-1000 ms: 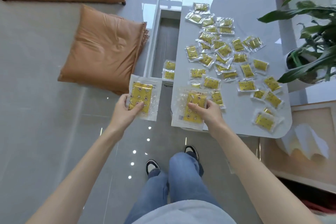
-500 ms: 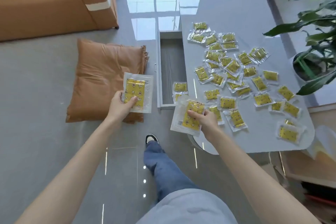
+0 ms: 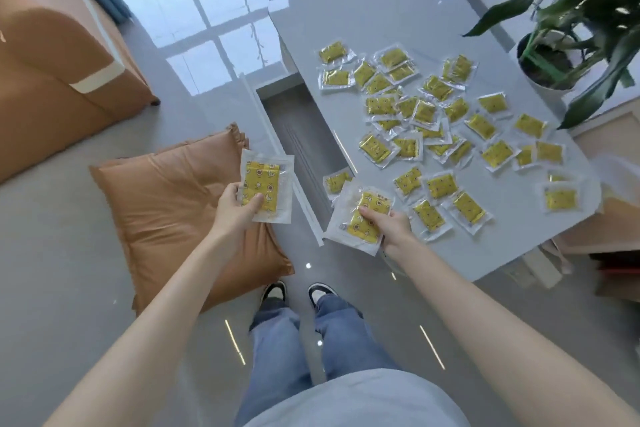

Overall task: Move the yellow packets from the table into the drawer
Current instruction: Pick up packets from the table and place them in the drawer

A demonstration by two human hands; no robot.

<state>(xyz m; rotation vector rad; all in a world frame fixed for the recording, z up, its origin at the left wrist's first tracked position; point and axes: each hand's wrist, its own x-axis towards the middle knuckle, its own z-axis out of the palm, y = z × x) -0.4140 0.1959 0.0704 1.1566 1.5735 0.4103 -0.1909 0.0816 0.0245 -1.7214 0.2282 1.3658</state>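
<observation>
We see two yellow packets held up in the air, one in each hand.

The left hand [image 3: 239, 208] holds the left packet [image 3: 265, 189]. This packet is flat and face up. Its long side runs away from us, almost straight up the picture, and its top leans a little to the right. It hangs over the edge of the brown cushion [image 3: 173, 198] and the floor, just beside the front of the drawer [image 3: 301, 149]. The thumb lies on top of the yellow part and the other fingers are tucked under it. So the hand pinches the packet at its near end.

The right hand [image 3: 389, 227] holds the right packet [image 3: 360, 217]. Its long side is tilted, with the near end pointing down and left and the far end pointing up and right, toward the table [image 3: 381, 10]. It hangs over the near end of the drawer and the table's edge. The thumb presses on the yellow part and the fingers curl under the packet, where we cannot see their tips.

The drawer is open along the left side of the table. One small packet [image 3: 336, 181] lies inside it, partly under the right packet. Many loose packets [image 3: 415, 111] lie on the table, pointing every which way, and some lie on top of others. A green plant [image 3: 571, 10] stands at the far right.
</observation>
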